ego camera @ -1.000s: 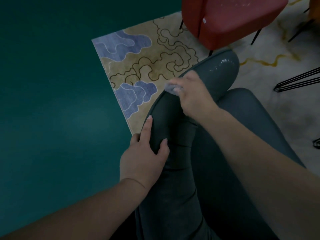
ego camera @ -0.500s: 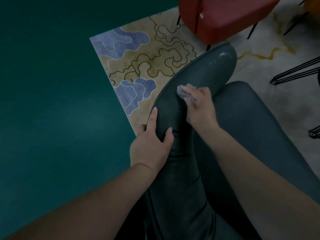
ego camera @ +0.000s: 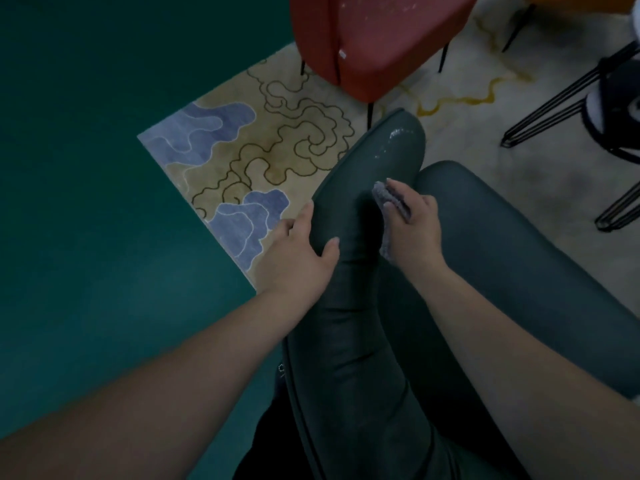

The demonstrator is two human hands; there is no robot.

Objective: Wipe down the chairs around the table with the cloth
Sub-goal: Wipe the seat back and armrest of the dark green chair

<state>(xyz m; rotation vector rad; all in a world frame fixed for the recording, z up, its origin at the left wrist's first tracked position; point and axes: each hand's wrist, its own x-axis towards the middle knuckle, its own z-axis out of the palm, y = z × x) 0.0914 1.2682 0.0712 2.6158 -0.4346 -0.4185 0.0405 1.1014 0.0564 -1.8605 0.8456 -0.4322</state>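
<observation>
A dark green padded chair (ego camera: 363, 323) fills the lower middle of the view, its curved armrest running up toward a wet, shiny tip. My left hand (ego camera: 298, 258) grips the outer edge of that armrest, thumb on top and fingers wrapped over the side. My right hand (ego camera: 412, 230) holds a small grey cloth (ego camera: 388, 197) and presses it against the inner side of the armrest, beside the seat. Most of the cloth is hidden under my palm.
A red chair (ego camera: 374, 39) stands just beyond on a patterned beige and blue rug (ego camera: 249, 157). Black wire chair legs (ego camera: 568, 109) reach in at the right. Teal floor (ego camera: 86, 202) lies to the left of the rug.
My right hand has drawn the cloth back along the armrest from near its tip toward me. My left hand keeps its grip on the armrest.
</observation>
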